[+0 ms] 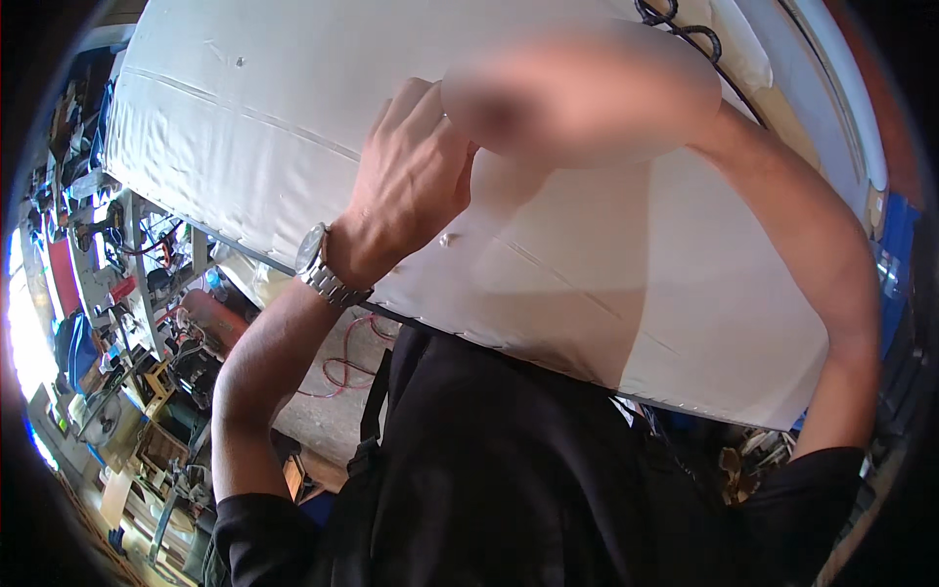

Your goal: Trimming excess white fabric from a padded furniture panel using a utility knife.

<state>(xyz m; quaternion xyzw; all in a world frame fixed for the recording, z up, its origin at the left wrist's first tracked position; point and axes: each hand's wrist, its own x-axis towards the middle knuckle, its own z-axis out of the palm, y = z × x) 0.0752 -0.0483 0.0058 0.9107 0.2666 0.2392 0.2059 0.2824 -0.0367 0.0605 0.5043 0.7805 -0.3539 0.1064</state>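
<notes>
Black garment (479, 470) | left hand (413, 166) — over white panel (264, 98) | watch dial (312, 247) — unreadable

On the left wrist (354, 252), just below the left hand (416, 161), sat a silver-toned wristwatch (311, 247), its case round and its bracelet (334, 287) made of jointed metal links. Both forearms were bare, and the left sleeve (259, 538) and right sleeve (812, 489) were black, each ending above the elbow in a plain edge. Black clothing (479, 470) also covered the torso, smooth and matte with soft folds. A flat black strap (374, 411) with a dark buckle (364, 450) ran along its left side. Blur hid the right hand's (548, 98) details.
</notes>
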